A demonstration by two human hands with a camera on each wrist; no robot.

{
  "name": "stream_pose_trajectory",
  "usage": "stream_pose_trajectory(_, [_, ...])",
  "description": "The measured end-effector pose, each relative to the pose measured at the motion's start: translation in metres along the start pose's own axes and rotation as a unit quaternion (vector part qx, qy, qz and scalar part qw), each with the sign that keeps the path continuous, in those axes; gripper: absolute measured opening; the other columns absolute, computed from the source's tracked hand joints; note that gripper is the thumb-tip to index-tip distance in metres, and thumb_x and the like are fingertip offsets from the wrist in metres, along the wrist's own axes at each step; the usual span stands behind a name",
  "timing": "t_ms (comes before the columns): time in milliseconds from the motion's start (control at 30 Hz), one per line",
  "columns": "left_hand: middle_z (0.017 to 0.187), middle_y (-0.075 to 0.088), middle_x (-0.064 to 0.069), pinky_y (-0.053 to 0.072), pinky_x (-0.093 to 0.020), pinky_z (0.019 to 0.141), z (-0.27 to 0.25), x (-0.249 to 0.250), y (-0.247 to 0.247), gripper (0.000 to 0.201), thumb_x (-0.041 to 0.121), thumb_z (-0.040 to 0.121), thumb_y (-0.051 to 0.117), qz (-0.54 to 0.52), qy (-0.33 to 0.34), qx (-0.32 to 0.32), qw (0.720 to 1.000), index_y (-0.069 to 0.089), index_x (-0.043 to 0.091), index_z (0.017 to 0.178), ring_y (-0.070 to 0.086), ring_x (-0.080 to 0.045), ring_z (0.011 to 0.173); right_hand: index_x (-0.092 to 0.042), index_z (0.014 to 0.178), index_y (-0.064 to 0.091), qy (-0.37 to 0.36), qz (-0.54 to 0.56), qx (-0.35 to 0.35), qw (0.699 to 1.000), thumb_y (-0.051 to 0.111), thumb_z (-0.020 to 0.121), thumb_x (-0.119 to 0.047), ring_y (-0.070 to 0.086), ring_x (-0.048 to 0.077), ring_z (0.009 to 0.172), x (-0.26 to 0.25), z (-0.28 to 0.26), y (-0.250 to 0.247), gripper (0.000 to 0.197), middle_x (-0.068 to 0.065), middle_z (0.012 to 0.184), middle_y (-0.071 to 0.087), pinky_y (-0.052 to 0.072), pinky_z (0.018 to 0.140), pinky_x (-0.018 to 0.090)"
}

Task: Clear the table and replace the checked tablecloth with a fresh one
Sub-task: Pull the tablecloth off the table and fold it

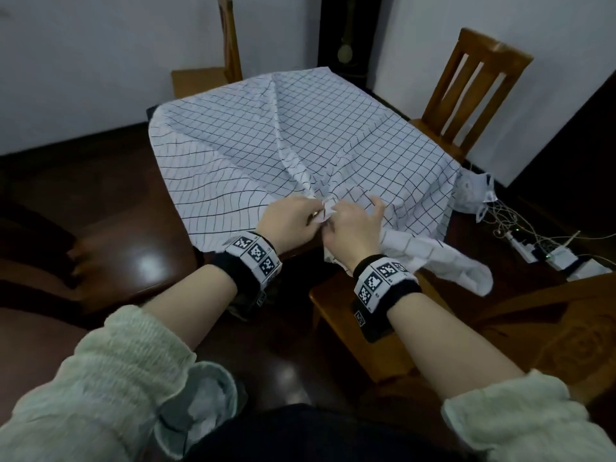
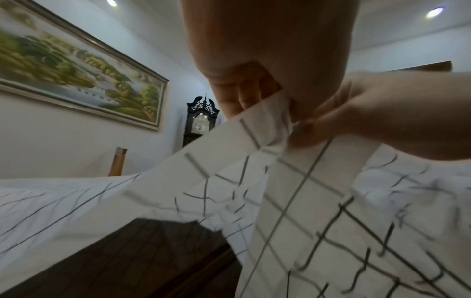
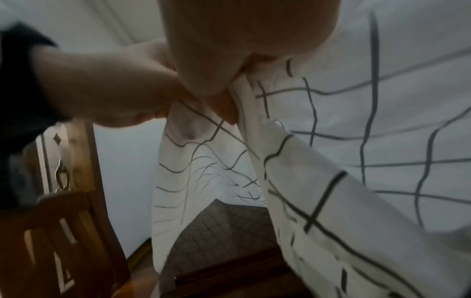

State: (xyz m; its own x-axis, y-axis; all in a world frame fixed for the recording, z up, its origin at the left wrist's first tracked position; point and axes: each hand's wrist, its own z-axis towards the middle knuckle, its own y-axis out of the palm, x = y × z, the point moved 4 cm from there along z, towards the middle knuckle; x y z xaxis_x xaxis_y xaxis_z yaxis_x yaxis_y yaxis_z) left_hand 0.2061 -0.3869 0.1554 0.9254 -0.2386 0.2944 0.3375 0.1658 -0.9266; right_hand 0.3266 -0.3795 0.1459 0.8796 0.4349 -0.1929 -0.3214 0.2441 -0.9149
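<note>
A white tablecloth with a thin black check lies over the dark wooden table, pulled up into a gathered ridge that runs toward me. My left hand and right hand meet at the near edge and both pinch the bunched cloth between them. In the left wrist view the checked tablecloth hangs from my left hand, with the right hand beside it. The right wrist view shows the tablecloth draped from my right hand. A loose end trails off the table's right side.
Wooden chairs stand at the far right, far left and close by on the right. A power strip and cables lie on the floor at right. A tall clock stands against the back wall.
</note>
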Motion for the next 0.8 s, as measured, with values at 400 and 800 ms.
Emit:
stream_pose_trajectory(400, [0.095,0.067,0.003,0.044,-0.028,0.065,-0.013,-0.11,0.021,0.021,0.035,0.091,0.051,-0.041,-0.262,-0.037,0.963,0.067,0.027,0.102,0.063,-0.022,0.088,-0.016,0.047,0.054,0.103,0.142,0.193,0.965,0.06,0.079,-0.029,0.06,0.012,0.086,0.003,0.0,-0.03,0.036,-0.01,0.086,0.071,0.023,0.101,0.041])
stream_pose_trajectory(800, [0.067,0.049,-0.004,0.036,-0.031,0.061,0.035,-0.022,-0.005,0.032,0.029,0.097,0.042,-0.011,-0.098,-0.032,0.995,0.052,0.01,0.073,0.054,-0.028,0.07,-0.023,0.093,0.071,0.285,-0.06,-0.092,0.952,0.041,0.094,-0.042,-0.005,0.027,0.148,0.048,-0.022,-0.015,0.035,0.012,0.152,0.034,0.005,0.115,0.056])
